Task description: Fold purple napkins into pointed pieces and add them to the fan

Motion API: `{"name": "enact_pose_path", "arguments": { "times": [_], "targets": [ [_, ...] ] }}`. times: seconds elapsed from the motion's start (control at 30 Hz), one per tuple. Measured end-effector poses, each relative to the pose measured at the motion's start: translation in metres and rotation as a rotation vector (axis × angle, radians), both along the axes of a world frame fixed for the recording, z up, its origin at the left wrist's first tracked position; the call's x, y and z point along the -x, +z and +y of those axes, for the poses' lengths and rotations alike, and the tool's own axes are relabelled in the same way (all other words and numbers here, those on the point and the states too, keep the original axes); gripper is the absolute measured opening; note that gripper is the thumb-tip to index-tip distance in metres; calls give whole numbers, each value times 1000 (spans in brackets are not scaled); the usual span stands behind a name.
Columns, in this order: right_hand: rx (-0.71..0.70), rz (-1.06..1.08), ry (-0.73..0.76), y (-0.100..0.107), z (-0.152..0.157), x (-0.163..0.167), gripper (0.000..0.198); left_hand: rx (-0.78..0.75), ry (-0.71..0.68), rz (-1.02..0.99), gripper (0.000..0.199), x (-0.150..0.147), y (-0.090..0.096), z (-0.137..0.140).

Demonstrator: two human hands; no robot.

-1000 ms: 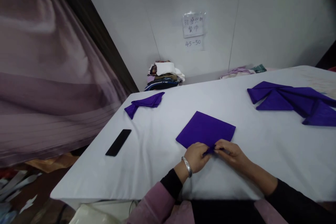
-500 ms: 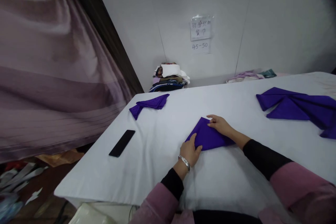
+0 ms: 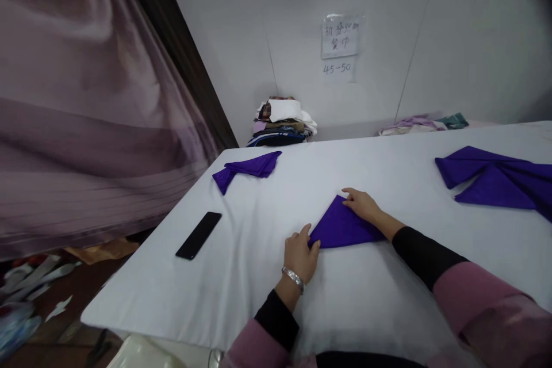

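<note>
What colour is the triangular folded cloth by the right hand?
The triangular folded cloth is purple; head view shows it.

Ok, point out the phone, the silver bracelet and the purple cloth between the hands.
Phone (image 3: 199,235): head view, middle of its face.
Silver bracelet (image 3: 294,278): head view, its band.
Purple cloth (image 3: 342,226): head view, middle of its upper face.
</note>
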State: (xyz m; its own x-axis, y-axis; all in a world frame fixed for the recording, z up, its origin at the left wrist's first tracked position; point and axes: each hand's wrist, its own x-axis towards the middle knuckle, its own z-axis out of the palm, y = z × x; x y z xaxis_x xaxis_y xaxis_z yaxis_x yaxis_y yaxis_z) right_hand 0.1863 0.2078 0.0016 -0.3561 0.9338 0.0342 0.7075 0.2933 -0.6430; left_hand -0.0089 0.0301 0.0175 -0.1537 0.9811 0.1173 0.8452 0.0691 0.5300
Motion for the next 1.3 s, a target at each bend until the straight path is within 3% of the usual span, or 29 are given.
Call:
{"name": "enact_pose_path", "arguments": {
  "times": [0.5,1.0,1.13,1.3],
  "targets": [
    [-40,-122,115,5,11,1,42,0,64,-124,33,12,-3,-1],
    [-78,-129,211,-1,18,-5,43,-79,112,-381,42,22,-18,-19],
    [-96,-79,225,-4,19,-8,42,-139,115,-330,42,23,-15,-21],
    [-78,-43,227,-8,21,-10,41,-144,132,-202,26,24,-13,-22]
  ]
}}
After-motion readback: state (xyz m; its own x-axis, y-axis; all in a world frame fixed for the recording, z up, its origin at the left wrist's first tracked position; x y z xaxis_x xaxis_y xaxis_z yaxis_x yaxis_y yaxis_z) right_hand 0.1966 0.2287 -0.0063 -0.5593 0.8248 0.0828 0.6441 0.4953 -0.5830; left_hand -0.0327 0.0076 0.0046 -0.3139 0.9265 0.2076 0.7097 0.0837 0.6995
